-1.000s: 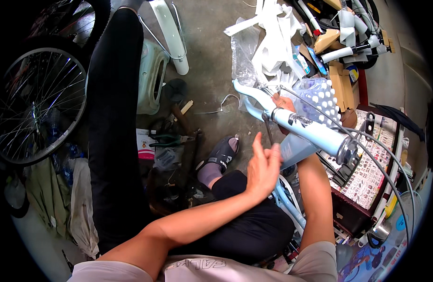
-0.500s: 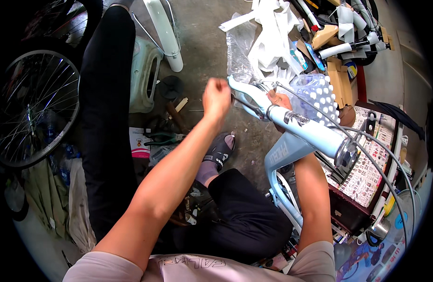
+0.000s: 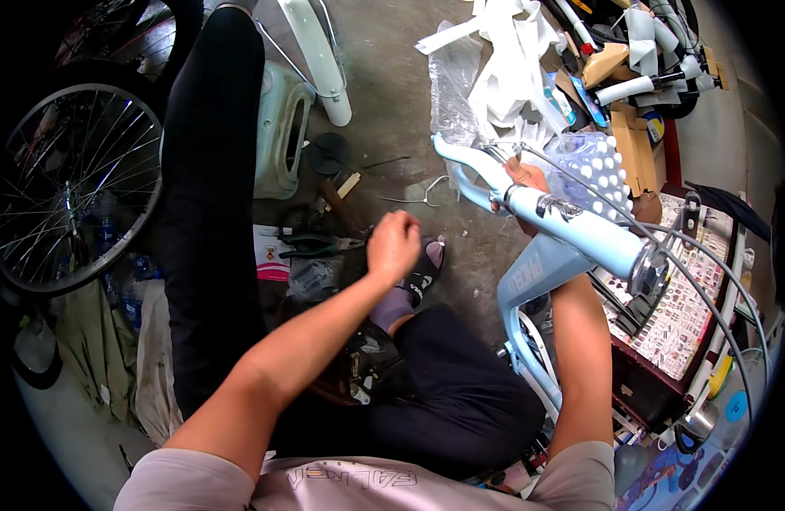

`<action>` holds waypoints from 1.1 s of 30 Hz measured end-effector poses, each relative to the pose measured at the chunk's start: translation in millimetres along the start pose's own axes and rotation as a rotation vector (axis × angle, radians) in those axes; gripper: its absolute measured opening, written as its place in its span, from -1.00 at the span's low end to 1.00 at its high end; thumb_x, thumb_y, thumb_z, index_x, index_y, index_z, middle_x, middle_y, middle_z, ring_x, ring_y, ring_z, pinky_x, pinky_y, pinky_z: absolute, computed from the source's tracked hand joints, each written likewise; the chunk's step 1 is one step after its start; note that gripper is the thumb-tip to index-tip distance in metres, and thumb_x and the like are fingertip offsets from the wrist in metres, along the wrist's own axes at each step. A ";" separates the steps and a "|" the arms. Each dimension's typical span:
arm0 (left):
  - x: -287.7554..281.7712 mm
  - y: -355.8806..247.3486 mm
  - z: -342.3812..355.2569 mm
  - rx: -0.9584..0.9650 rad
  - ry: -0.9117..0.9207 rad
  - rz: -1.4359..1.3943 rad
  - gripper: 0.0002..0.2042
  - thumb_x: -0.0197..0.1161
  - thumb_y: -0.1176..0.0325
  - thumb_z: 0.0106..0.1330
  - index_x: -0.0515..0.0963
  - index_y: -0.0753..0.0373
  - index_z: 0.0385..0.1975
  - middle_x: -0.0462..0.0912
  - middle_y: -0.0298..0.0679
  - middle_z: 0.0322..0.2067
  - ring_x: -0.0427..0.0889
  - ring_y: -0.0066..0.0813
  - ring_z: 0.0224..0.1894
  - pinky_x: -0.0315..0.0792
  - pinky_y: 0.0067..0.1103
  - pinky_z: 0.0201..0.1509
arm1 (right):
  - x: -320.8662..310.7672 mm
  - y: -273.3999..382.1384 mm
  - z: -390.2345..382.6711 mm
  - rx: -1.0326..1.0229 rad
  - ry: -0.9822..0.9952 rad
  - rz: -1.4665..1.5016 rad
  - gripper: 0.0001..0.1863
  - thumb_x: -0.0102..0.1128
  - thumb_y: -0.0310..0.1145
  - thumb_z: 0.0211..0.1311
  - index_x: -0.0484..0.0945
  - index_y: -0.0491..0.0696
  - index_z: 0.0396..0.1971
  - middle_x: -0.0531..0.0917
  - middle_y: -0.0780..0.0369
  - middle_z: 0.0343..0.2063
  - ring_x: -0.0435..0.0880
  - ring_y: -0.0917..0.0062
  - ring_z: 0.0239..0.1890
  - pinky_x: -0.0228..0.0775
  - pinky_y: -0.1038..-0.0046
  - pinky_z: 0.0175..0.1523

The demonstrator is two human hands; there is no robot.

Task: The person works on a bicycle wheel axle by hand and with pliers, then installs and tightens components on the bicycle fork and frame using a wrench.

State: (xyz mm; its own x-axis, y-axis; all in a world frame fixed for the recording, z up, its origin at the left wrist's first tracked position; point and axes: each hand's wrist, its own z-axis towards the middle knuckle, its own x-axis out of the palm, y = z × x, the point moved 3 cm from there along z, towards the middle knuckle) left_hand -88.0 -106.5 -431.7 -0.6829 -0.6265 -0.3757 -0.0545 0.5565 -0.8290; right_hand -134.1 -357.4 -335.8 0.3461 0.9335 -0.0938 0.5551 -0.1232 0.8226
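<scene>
A light-blue bicycle frame [image 3: 537,266] leans toward me on the right, its head tube [image 3: 580,226] lying across the view. At its left end is a curved light-blue fork [image 3: 462,160] with a metal brake part beside it. My right hand [image 3: 526,177] grips around the fork's crown from behind; most of its fingers are hidden. My left hand [image 3: 394,247] is away from the bicycle, low over my sandalled foot [image 3: 428,266]. Its fingers are curled together, and whatever they may hold is hidden.
Pliers [image 3: 316,244], a hammer [image 3: 339,204] and a bent wire [image 3: 426,194] lie on the floor. A bicycle wheel [image 3: 158,183] stands left, near a pale plastic jug [image 3: 281,128]. White wrapping [image 3: 507,77] lies ahead. Cables [image 3: 707,311] loop beside a patterned box [image 3: 665,328].
My left hand has moved away from the fork, down toward my foot. My right hand keeps its grip. The whole view has shifted slightly, so things appear farther right.
</scene>
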 end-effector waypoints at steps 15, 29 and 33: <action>-51.0 49.4 185.0 0.726 -0.038 1.085 -0.76 0.15 0.40 0.27 0.51 0.26 -0.07 0.50 -0.14 -0.10 0.72 -0.27 -0.30 0.61 -0.39 -0.26 | 6.8 6.5 -7.1 0.037 -0.057 0.021 -0.32 0.16 0.24 0.36 0.61 -0.24 -0.37 0.63 0.19 -0.60 0.64 0.54 -0.63 0.43 0.53 -0.56; -70.1 -29.3 149.3 0.591 -0.198 0.357 -0.88 0.25 0.47 0.27 0.63 0.18 -0.23 0.62 -0.20 -0.15 0.67 -0.06 -0.24 0.57 -0.31 -0.18 | 5.3 12.2 -9.2 0.068 -0.107 -0.013 -0.39 0.10 0.13 0.46 0.64 -0.21 -0.38 0.65 0.21 -0.63 0.65 0.60 -0.63 0.44 0.58 -0.54; -96.5 -78.9 72.8 0.503 -0.183 -0.116 -0.88 0.22 0.62 0.33 0.59 0.31 -0.19 0.68 -0.21 -0.16 0.72 -0.41 -0.23 0.57 -0.56 -0.17 | 16.0 15.8 -5.1 0.006 0.024 0.024 -0.37 0.10 0.19 0.43 0.64 -0.19 -0.38 0.64 0.25 -0.62 0.64 0.62 -0.60 0.43 0.59 -0.52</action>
State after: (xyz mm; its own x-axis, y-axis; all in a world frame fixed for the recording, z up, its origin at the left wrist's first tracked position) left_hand 35.3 -129.6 -360.2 -0.5527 -0.7781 -0.2986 0.2638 0.1766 -0.9483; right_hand -123.6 -342.7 -321.5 0.3415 0.9379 -0.0609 0.5514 -0.1474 0.8211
